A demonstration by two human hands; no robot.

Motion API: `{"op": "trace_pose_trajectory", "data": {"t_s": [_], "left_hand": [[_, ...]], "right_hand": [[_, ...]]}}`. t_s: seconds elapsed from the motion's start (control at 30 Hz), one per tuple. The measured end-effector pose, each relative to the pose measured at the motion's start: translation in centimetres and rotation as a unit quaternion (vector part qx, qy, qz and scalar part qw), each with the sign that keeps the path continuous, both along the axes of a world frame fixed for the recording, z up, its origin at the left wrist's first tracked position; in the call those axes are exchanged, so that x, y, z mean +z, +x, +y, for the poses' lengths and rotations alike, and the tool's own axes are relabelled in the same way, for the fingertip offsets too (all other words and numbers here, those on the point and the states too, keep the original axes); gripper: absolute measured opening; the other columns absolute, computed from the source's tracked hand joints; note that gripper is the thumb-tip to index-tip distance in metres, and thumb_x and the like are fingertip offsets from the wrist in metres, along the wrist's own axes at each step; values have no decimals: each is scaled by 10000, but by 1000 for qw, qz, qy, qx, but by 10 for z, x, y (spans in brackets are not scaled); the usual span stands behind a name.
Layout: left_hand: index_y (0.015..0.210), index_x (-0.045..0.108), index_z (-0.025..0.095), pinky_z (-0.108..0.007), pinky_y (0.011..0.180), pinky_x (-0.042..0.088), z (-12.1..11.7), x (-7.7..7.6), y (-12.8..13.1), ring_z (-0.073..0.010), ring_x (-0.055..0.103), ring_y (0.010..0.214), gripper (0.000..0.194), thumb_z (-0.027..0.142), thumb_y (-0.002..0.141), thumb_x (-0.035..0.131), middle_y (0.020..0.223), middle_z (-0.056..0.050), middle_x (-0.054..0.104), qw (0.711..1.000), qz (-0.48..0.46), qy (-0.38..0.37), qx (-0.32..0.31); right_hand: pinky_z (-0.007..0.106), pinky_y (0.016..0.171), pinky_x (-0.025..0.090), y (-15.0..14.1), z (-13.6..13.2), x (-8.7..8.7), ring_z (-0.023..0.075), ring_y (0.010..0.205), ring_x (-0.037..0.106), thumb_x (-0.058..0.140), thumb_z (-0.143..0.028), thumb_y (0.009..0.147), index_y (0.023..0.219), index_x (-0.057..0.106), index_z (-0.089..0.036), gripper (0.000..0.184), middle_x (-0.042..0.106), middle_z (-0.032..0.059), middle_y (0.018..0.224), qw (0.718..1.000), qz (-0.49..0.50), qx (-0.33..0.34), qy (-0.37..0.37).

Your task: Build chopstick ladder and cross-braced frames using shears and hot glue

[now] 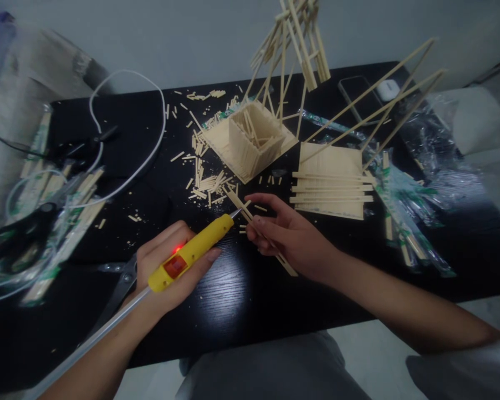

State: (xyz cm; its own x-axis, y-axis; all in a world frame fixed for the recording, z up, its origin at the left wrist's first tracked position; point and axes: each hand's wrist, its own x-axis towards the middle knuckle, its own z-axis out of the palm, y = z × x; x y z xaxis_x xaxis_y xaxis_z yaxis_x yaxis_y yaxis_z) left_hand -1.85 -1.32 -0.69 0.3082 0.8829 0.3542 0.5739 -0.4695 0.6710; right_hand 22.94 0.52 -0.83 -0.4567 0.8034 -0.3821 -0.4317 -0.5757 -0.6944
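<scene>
My left hand [166, 261] is wrapped round a yellow hot glue gun [206, 241] with a red light lit on it. From its back end a pale rod or cord [95, 339] runs along my forearm. The metal tip touches or nearly touches wooden sticks [239, 203] pinched in my right hand [283, 230]. They lie slanted, one end toward the table's front, with a short piece set crosswise near the tip. Just beyond, a square box of sticks [254, 141] stands on a wooden base, holding loose sticks. A flat stick panel [331, 161] lies to the right, several sticks across it.
Cut stick pieces [208, 180] litter the black table [229, 311]. Behind the box rises a tall stick frame [287, 50]. Black-handled scissors [29, 230], a white cable [162, 111] and wrapped sticks lie left. Right are a phone [360, 97], a white case [388, 90] and plastic wrappers [416, 205].
</scene>
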Motion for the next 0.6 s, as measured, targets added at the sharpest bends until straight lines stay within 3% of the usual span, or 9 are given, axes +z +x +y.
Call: {"op": "trace_pose_trajectory", "data": {"t_s": [0.3,0.47,0.6], "left_hand": [[704,518,208,-284,477,329,3,3,1,-90,452,542,363,276,943,782,659,55,470,1000,6,9,-8],[753,554,216,-280,476,360,4,3,0,-96,483,555,302,263,935,791,678,50,507,999,14,18,-36],[766,564,219,-294,486,362,2,1,-2,-102,488,557,287,264,935,792,685,45,524,1000,5,20,-23]], "right_hand": [[205,561,347,0,0,1,98,619,503,826,-334,950,1308,584,-258,439,702,-29,788,1000,-3,-2,-3],[208,559,340,0,0,1,101,615,501,837,-329,941,1307,588,-260,448,705,-29,783,1000,-1,3,-2],[200,557,335,0,0,-1,94,612,501,826,-313,955,1314,589,-256,433,712,-27,785,1000,14,5,-5]]}}
